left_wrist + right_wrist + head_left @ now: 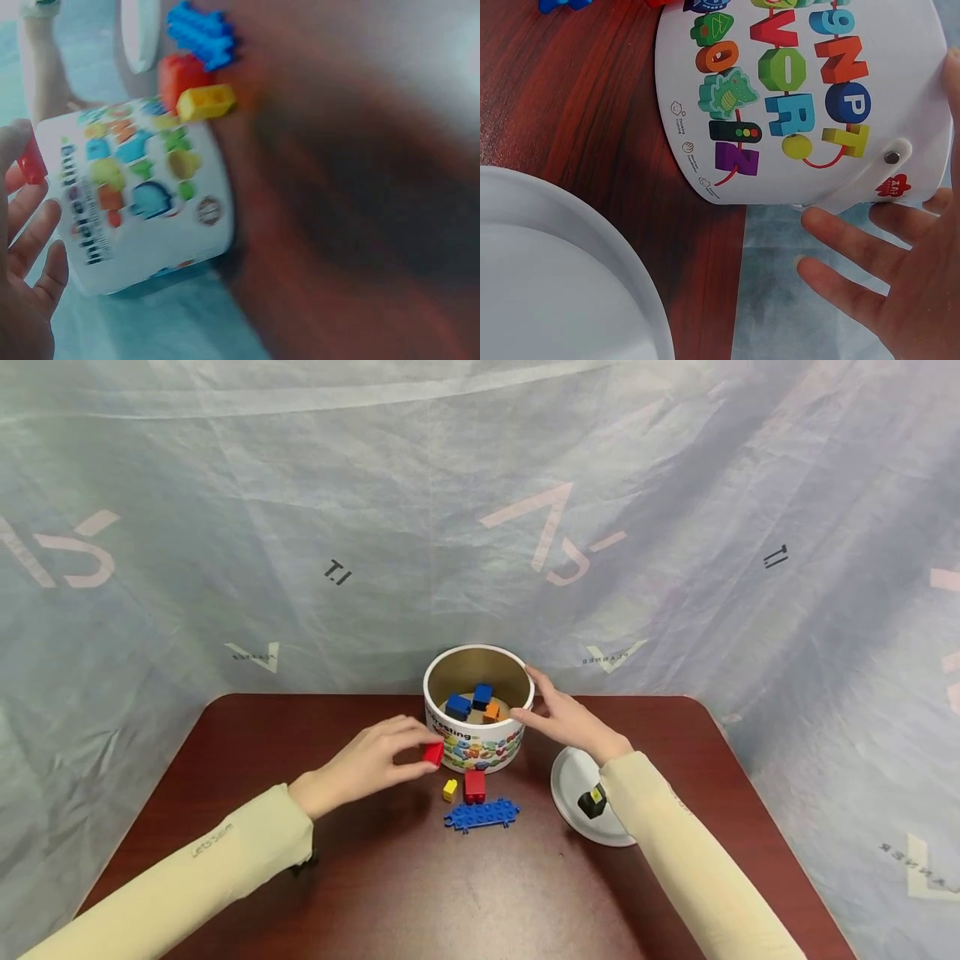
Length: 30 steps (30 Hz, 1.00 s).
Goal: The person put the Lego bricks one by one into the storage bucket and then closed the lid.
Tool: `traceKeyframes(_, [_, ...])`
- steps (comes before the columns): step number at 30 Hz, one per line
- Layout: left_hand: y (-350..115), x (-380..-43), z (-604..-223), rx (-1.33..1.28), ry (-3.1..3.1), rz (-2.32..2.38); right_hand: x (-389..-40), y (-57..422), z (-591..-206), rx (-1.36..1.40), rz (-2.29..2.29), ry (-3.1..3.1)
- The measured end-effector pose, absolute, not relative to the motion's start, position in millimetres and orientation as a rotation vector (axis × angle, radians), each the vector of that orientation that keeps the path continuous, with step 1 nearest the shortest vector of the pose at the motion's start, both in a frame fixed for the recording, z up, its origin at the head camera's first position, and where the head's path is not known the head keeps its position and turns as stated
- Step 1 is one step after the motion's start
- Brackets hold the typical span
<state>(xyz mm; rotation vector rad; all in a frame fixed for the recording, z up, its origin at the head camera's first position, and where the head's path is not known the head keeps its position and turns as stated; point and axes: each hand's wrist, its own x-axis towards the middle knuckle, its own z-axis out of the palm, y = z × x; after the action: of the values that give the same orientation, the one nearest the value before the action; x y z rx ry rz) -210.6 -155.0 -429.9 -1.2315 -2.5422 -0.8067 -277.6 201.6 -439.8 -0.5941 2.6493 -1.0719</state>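
Note:
Between thumb and fingertips, my left hand (375, 758) pinches a small red block (433, 752) in front of a round white bucket (483, 755). My right hand (570, 720) touches the bucket's right side near the rim, fingers spread and fairly straight. Inside the bucket lie blue blocks (458, 707) and an orange block (491, 713). On the table before it are a red brick (474, 787), a small yellow brick (450, 790) and a blue studded wagon base (482, 814). In the left wrist view, the red block (31, 161) is partly hidden by the fingers.
A white plate (573, 822) stands right of the bucket, under my right forearm. It bears a black block (592, 802) with a yellow mark. The dark red wooden table (360, 877) ends at a grey printed sheet (375, 510) just behind the bucket.

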Motion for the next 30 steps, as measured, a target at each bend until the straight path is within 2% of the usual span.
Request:
traceKeyframes(15, [-110.1, -274.0, -395.3, -1.132, -2.708, -0.725, -272.6, 201.9, -441.1, -0.561, -1.071, 2.648])
traceKeyframes(30, [-83.5, -302.7, -390.9, -1.106, -2.762, -0.64, -275.3, 200.5, -439.0, -0.56, -1.088, 2.64])
